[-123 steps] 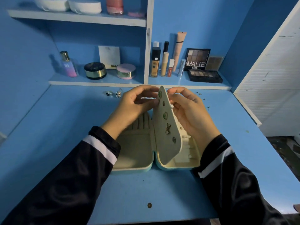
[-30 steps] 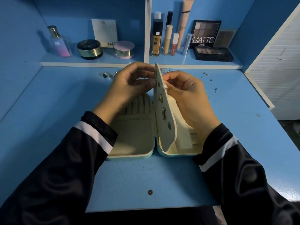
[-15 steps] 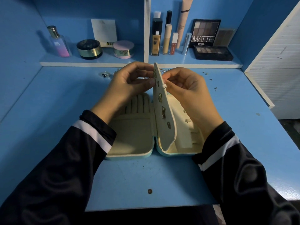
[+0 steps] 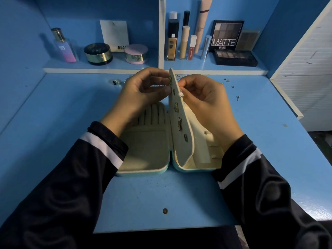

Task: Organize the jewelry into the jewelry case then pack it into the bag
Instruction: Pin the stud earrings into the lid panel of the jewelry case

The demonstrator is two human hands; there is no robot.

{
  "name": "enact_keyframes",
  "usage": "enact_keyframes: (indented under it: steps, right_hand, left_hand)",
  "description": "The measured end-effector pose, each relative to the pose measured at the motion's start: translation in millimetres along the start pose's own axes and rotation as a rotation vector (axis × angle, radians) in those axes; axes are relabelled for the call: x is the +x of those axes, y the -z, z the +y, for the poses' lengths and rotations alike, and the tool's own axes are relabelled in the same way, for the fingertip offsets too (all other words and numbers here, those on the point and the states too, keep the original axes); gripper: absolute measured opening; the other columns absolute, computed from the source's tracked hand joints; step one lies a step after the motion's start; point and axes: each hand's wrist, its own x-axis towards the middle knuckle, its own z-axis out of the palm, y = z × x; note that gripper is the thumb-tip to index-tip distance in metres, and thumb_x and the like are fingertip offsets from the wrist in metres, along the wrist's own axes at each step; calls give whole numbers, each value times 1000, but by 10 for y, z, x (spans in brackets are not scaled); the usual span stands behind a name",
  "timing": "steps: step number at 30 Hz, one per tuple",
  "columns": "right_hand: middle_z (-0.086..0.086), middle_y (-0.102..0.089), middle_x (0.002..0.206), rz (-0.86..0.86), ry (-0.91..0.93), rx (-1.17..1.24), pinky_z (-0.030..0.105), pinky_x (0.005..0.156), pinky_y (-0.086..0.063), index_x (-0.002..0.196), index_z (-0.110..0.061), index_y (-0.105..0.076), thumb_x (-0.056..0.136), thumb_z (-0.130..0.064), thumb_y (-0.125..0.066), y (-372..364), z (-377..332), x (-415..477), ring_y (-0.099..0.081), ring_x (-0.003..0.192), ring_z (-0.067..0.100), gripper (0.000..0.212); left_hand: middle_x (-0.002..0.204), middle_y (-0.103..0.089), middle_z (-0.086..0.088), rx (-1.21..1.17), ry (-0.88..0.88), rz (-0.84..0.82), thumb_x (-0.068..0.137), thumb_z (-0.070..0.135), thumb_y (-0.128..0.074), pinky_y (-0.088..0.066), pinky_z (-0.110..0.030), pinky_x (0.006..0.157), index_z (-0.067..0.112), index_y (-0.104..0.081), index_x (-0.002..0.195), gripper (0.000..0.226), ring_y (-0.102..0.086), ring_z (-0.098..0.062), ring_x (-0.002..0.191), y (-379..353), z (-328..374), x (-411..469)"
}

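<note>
An open jewelry case [image 4: 142, 153] lies flat on a blue bench [image 4: 71, 108], straight in front of the person. Its shell is pale turquoise and its lining is cream. The left half has a row of padded ring rolls [image 4: 152, 115] at the far end and a plain tray nearer the person. From the spine between the halves, a cream earring flap [image 4: 181, 150] stands upright, with several small earrings [image 4: 176, 107] pinned along its left face.

Both hands meet at the top of this flap. The left hand [image 4: 143, 90] has its fingers curled, with thumb and forefinger closed against the flap's left face beside the topmost earring. The right hand [image 4: 203, 97] is curled too, its fingertips pinching the back of the flap next to a small white nub [image 4: 181, 94] on the edge. Whether either hand grips an earring itself cannot be told. Both arms wear black sleeves [image 4: 100, 146] with a white stripe.

On the bench behind the hands lies a ring [image 4: 116, 81], and loose studs [image 4: 238, 97] are scattered to the right. A shelf [image 4: 100, 70] at the back carries a perfume bottle [image 4: 64, 45], two round compacts [image 4: 98, 53], makeup tubes [image 4: 184, 42] and a "MATTE" eyeshadow palette [image 4: 227, 35].
</note>
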Motion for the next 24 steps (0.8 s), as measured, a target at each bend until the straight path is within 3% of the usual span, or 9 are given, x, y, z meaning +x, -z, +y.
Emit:
enact_keyframes:
  steps: [7, 14, 24]
  right_hand:
    - [2, -68, 87, 10, 58, -46, 19, 79, -49, 94, -5, -68, 90, -2, -64, -6, 10, 4, -65, 83, 11, 6]
    - [5, -68, 89, 22, 116, -74, 23, 85, -52, 95, -7, -67, 89, -1, -64, -21, 24, 5, -67, 87, 17, 10]
    - [1, -69, 89, 24, 108, -49, 21, 84, -51, 95, -9, -68, 88, -1, -66, -15, 15, 11, -67, 86, 14, 12]
  left_hand:
    - [95, -72, 19, 14, -4, -10, 80, 20, -72, -56, -29, 84, 29, -61, 104, 27, -68, -9, 101, 18, -35, 14]
    - [98, -72, 14, -8, -15, -7, 69, 37, -72, -57, -32, 85, 29, -62, 104, 37, -69, -14, 102, 14, -25, 4]
    - [94, -72, 17, 14, -6, -13, 78, 19, -68, -57, -30, 85, 27, -61, 105, 29, -68, -11, 101, 23, -46, 20]
